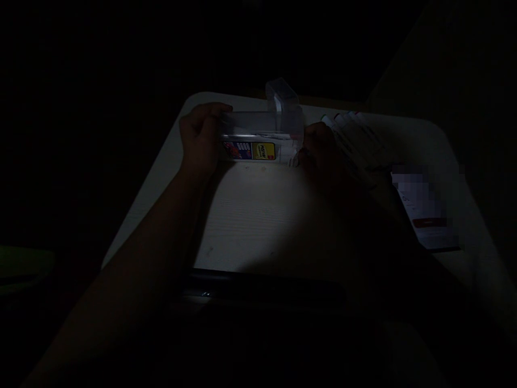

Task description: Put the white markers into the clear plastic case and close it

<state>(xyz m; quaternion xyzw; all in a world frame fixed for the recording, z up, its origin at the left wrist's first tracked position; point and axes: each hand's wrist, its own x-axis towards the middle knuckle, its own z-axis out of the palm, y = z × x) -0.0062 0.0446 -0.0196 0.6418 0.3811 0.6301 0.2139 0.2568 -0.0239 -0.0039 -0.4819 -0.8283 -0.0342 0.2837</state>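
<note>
Nearest to the camera, between the two forearms, lies a long dark object (262, 285) with a dull shine on its edge; what it is, I cannot tell. At the far left of the scene, apart from the table (242, 215), a green shape (24, 267) shows weakly in the darkness. Next comes the left hand (198, 137), which is closed around the left end of a clear plastic box (248, 123), with fingers reaching over its far upper edge. This box lies lengthwise from left to right near the far side of the white table, between the two hands, so its middle part is free of fingers. On its near side it carries a printed label (263, 151) (yellow and dark blue, with small text). Its transparent lid (283, 97) stands raised at the right end. Just there is the right hand (323, 153), with its fingertips at this right end; it is in deep shadow, and I cannot tell how firmly it holds. Beyond it, to the right, some markers (343, 131) lie side by side, and nearer, a phone (424, 207) has its screen lit.
</note>
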